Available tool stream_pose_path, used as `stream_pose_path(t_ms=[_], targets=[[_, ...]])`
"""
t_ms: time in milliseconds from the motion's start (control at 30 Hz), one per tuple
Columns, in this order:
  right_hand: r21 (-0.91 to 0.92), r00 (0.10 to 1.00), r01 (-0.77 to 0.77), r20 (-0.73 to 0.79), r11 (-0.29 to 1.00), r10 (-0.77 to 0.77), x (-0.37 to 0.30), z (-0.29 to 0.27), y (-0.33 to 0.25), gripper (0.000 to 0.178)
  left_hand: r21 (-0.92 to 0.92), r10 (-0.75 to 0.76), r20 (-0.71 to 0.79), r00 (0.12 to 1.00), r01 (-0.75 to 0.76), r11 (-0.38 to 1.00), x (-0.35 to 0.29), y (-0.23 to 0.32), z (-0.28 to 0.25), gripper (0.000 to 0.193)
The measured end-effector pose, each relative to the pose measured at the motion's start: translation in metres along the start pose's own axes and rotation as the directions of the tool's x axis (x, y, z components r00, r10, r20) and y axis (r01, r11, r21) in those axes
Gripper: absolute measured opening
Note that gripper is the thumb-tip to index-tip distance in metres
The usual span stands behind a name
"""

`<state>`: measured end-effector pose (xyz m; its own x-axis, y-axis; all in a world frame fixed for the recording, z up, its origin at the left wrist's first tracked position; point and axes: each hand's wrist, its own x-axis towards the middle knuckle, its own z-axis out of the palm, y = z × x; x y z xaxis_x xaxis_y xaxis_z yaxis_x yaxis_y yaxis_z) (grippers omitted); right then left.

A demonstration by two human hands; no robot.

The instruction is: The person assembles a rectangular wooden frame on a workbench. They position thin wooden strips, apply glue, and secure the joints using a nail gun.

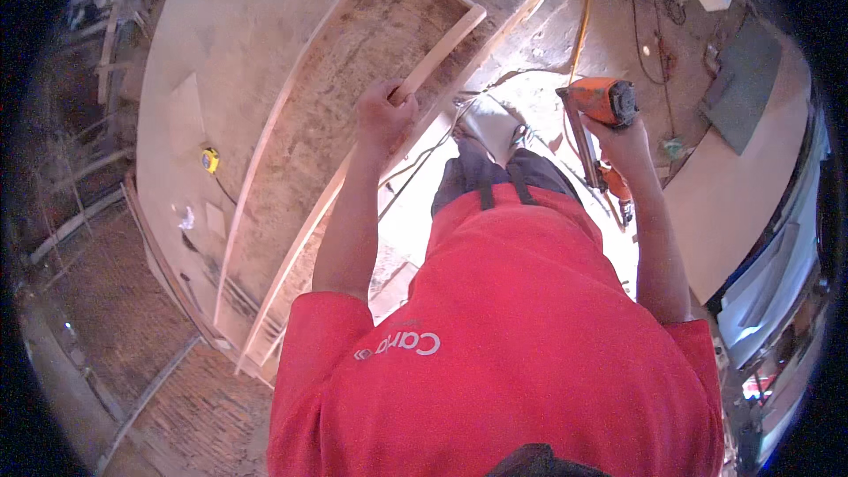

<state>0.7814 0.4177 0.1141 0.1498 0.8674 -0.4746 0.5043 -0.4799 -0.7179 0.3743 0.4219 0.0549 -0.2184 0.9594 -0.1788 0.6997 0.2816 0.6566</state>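
Observation:
My left hand (386, 119) is closed around the near rail of a long, shallow wooden frame (442, 51). The frame lies on a large worn worktable (194, 62), its end corner at the far side. My right hand (625, 143) grips an orange and black nail gun (602, 101) by its handle, off the table's edge and apart from the frame. Its body hides part of my fingers, so I cannot tell whether one is on the trigger.
A yellow tape measure (209, 160) sits on the table left of the frame. A yellow hose (583, 22) and dark cables (654, 0) run across the floor ahead. Grey-green sheets (749, 84) lean at the right, near a pale board (733, 212).

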Motion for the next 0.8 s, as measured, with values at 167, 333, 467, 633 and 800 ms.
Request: stream_pose_path(t_ms=[167, 333, 467, 633, 800], targets=[[0.124, 0.996, -0.073, 0.050, 0.990, 0.068, -0.022, -0.010, 0.003, 0.038, -0.052, 0.073, -0.024, 0.997, -0.074, 0.996, 0.010, -0.040, 0.014, 0.029], [0.223, 0.987, -0.159, 0.010, 0.962, 0.161, -0.043, -0.009, 0.009, 0.037, -0.034, 0.144, -0.015, 0.990, -0.144, 0.989, 0.022, -0.052, 0.015, 0.029], [0.296, 0.995, -0.046, -0.066, 0.954, 0.069, -0.048, 0.009, 0.017, 0.035, 0.041, 0.231, -0.001, 0.973, -0.231, 0.972, 0.019, -0.025, 0.002, 0.030], [0.104, 0.999, -0.035, -0.034, 0.994, 0.038, -0.035, 0.041, -0.019, 0.034, -0.025, 0.218, -0.001, 0.976, -0.218, 0.976, 0.018, -0.028, 0.001, 0.030], [0.047, 0.995, 0.010, 0.096, 0.999, -0.015, -0.017, 0.087, -0.100, 0.034, 0.002, 0.197, 0.092, 0.976, -0.198, 0.980, 0.016, -0.014, -0.006, 0.028]])
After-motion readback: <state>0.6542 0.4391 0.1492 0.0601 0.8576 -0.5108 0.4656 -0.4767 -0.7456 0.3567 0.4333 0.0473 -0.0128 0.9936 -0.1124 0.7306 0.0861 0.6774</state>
